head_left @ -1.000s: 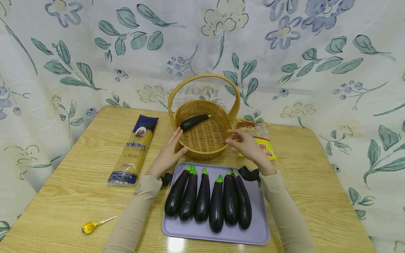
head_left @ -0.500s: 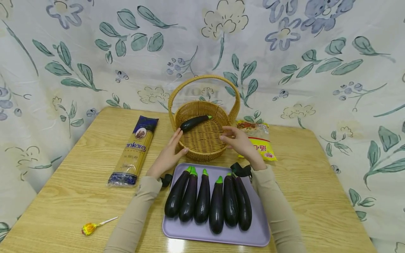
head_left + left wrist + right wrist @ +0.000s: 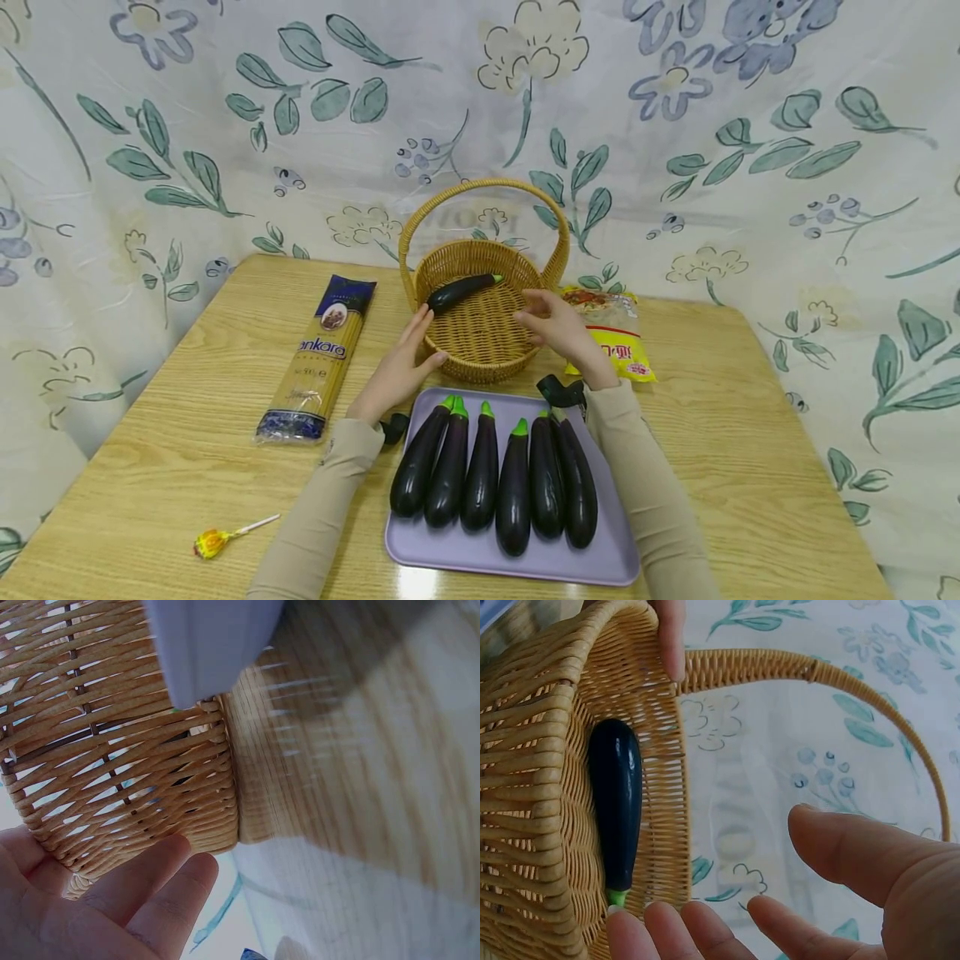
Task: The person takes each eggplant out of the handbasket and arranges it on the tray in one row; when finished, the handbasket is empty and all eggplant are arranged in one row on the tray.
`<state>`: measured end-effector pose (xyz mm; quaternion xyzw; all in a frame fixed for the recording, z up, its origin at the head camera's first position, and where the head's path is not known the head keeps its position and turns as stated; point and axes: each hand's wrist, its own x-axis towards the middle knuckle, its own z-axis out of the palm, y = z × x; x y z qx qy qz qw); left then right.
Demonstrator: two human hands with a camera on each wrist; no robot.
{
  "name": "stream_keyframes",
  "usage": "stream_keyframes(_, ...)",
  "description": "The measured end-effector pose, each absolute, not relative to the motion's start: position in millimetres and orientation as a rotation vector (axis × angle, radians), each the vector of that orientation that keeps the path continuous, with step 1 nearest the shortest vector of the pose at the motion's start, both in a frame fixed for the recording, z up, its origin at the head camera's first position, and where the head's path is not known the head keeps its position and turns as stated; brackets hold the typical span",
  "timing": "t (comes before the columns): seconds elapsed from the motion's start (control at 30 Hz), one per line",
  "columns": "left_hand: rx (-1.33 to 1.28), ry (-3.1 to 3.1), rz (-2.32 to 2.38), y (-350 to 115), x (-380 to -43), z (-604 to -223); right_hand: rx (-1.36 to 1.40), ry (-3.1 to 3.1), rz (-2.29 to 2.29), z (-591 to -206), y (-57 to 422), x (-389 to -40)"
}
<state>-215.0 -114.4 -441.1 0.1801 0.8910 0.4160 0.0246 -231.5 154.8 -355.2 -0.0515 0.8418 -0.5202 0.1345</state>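
A wicker basket (image 3: 487,367) with a tall arched handle stands at the middle back, and one eggplant (image 3: 459,292) lies inside it. My left hand (image 3: 397,371) rests on the basket's left side with its fingers straight; the left wrist view shows those fingers against the woven wall (image 3: 142,787). Over the basket's right rim reaches my right hand (image 3: 561,333), fingers loosely bent and holding nothing. In the right wrist view its thumb and fingers are spread apart near the eggplant (image 3: 616,802). Several more eggplants (image 3: 513,492) lie side by side on a lilac tray (image 3: 450,557) in front.
Left of the basket lies a pack of spaghetti (image 3: 318,358). A yellow food packet (image 3: 618,346) sits behind my right hand. A lollipop (image 3: 213,542) lies at the front left. Behind the wooden table (image 3: 750,467) hangs a flowered cloth (image 3: 675,167).
My right hand has moved left, from beside the basket's right rim to over its inside. The left hand, basket and eggplants have stayed in place.
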Motion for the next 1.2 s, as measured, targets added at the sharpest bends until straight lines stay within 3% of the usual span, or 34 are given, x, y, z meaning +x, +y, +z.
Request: stream_keyframes(1.2, 0.546, 2.759, 1.283, -114, -215, -442, -0.034, 2.367, -1.613, -362, 120, -274)
